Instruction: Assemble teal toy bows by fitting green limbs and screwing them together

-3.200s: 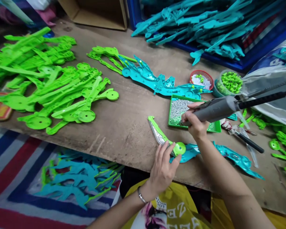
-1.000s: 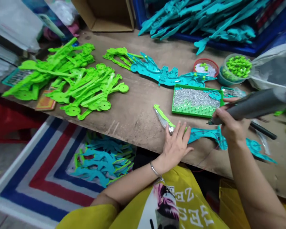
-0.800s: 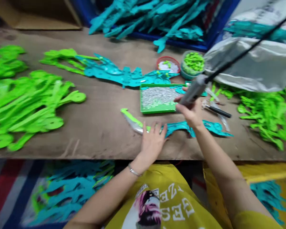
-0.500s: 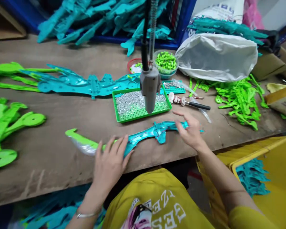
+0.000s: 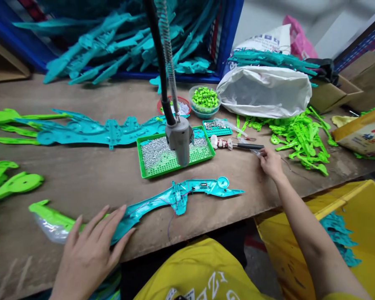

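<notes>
My left hand (image 5: 92,241) lies flat with fingers spread over the near end of a teal bow-shaped plastic shell (image 5: 153,203). Thin wires and a small component show inside the shell. From under that hand, a lime-green curved part (image 5: 61,218) in clear plastic sticks out to the left. Further right, my right hand (image 5: 271,163) is closed on the end of a clear plastic strip (image 5: 256,153), beside a black-handled tool (image 5: 248,146). Its fingertips are partly hidden.
A grey powered tool (image 5: 179,143) hangs on a spring over a green tray (image 5: 162,168) of small screws. Behind are a bowl of green pieces (image 5: 205,98), a white sack (image 5: 265,91) and a blue crate (image 5: 225,50). Green parts (image 5: 303,133) are heaped right; a yellow bin (image 5: 359,208) stands below.
My right hand has left the shell's right end and moved right to the clear strip. The view has shifted; my left hand stays on the shell, which appears further left and lower.
</notes>
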`<state>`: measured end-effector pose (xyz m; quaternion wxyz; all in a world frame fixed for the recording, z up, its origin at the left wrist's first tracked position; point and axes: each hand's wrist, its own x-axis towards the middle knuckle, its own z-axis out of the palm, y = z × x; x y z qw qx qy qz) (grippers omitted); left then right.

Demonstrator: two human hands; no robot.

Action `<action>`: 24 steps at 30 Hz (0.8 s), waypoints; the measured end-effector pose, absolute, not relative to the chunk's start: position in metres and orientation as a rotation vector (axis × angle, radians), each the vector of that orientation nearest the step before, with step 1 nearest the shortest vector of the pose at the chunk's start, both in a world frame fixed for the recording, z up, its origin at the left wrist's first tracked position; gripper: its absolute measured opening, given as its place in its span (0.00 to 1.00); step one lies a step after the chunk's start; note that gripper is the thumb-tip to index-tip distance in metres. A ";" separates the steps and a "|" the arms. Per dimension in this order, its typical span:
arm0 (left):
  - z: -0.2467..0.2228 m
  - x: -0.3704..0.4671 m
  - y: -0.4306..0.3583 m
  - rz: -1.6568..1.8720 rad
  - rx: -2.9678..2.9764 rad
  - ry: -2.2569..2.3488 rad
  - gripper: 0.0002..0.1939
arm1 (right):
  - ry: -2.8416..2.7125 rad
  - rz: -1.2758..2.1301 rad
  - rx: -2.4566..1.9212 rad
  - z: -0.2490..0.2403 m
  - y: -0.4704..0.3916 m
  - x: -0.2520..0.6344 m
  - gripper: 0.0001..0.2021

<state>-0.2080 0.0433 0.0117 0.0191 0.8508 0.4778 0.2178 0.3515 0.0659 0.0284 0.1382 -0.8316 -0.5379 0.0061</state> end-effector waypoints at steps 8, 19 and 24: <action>0.015 -0.207 0.040 0.722 2.414 1.599 0.35 | -1.708 0.072 -2.466 0.047 0.070 0.384 0.14; 0.025 -0.209 0.034 0.704 2.409 1.639 0.33 | -1.608 -0.216 -2.534 0.049 0.076 0.450 0.12; 0.031 -0.222 0.038 0.805 2.567 1.610 0.35 | -1.249 -0.493 -2.326 0.073 0.081 0.473 0.21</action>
